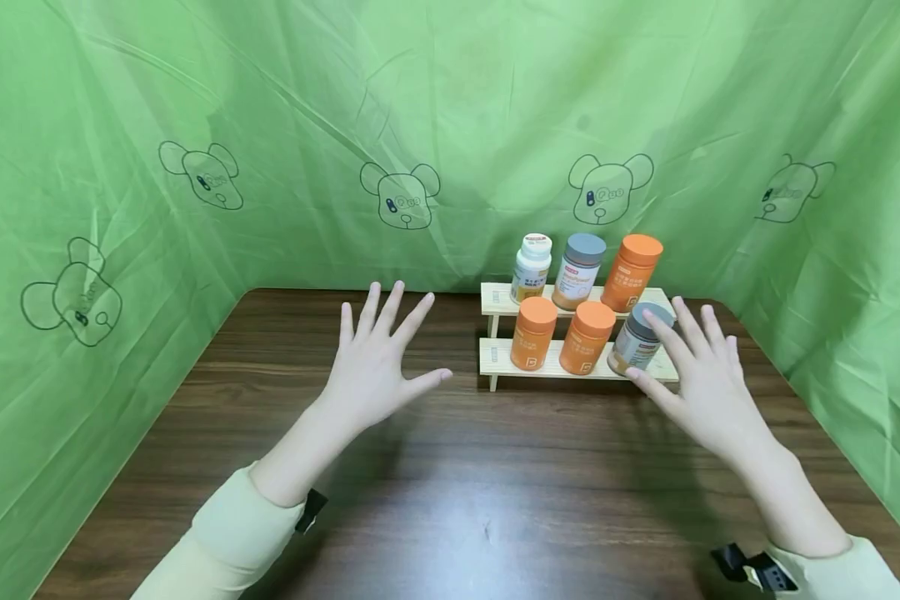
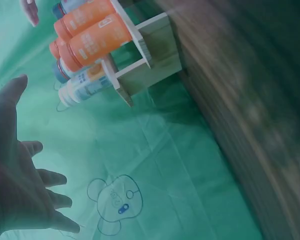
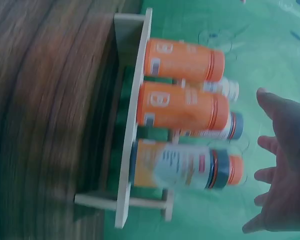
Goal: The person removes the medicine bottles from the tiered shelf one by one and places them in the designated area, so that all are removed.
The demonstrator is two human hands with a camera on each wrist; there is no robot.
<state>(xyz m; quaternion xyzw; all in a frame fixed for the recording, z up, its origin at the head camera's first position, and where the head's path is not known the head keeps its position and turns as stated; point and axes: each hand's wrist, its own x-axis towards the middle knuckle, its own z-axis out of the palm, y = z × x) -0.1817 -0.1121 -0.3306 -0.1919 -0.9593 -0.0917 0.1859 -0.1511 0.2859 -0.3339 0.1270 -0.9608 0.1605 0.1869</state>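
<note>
My left hand (image 1: 371,367) is held over the table with its fingers spread and nothing in it. To the right, my right hand (image 1: 708,387) also has its fingers spread; in the head view its forefinger overlaps a grey-capped bottle (image 1: 640,337) at the right end of the lower shelf. Two orange bottles, one at the left (image 1: 534,333) and one in the middle (image 1: 587,337), stand beside it. On the upper shelf are a white bottle (image 1: 532,268), another grey-capped bottle (image 1: 578,271) and a third orange bottle (image 1: 632,272). In the right wrist view, a gap separates the fingers (image 3: 270,175) from the bottles.
A two-tier wooden rack (image 1: 495,357) carries the bottles near the back of the dark wood table (image 1: 450,483). Green cloth (image 1: 307,125) printed with bear faces hangs behind and along both sides.
</note>
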